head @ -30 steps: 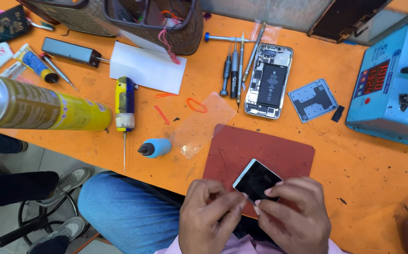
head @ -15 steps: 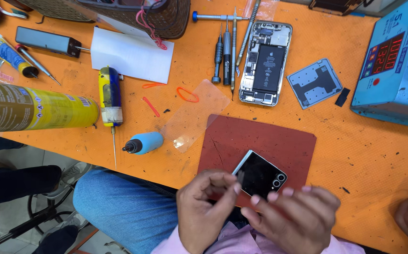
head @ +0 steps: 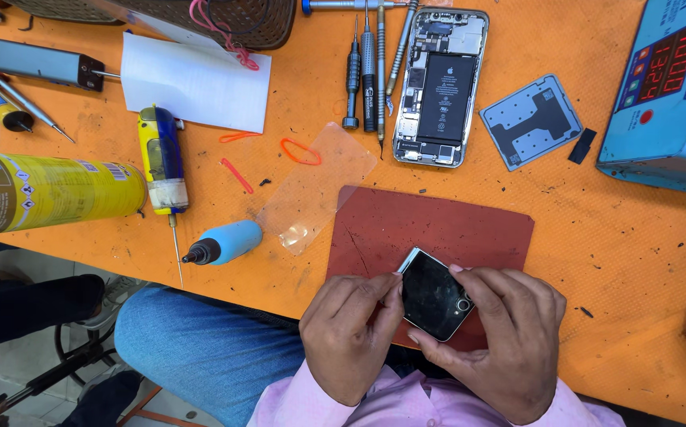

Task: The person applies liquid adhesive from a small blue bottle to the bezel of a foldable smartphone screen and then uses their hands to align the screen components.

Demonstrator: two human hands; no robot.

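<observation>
The bench is an orange table (head: 612, 237), scuffed and speckled with dark crumbs, and past its near edge at seven o'clock there is bare floor and the person's jeans-clad knee. A dark red work mat (head: 430, 225) lies at the near middle of it. At twelve o'clock from the mat sits an opened phone (head: 441, 87) with its battery showing, a row of screwdrivers (head: 367, 67) just to its left and a grey shield plate (head: 531, 120) to its right. A blue heating unit (head: 667, 95) fills the two o'clock corner. Out at nine o'clock lies a yellow spray can (head: 42, 191), with a yellow-and-blue tool (head: 161, 158) and a blue-capped bottle (head: 224, 243) between it and the mat. A sheet of white paper (head: 197, 83) lies at eleven o'clock.

The small black phone (head: 432, 296) is held over the mat's near edge, tilted, between both hands. The left hand (head: 347, 336) is at its nine o'clock, fingers curled narrow with the tips pressed on the phone's left edge. The right hand (head: 505, 340) cradles it from four o'clock, fingers wrapped along the right and lower edges.
</observation>
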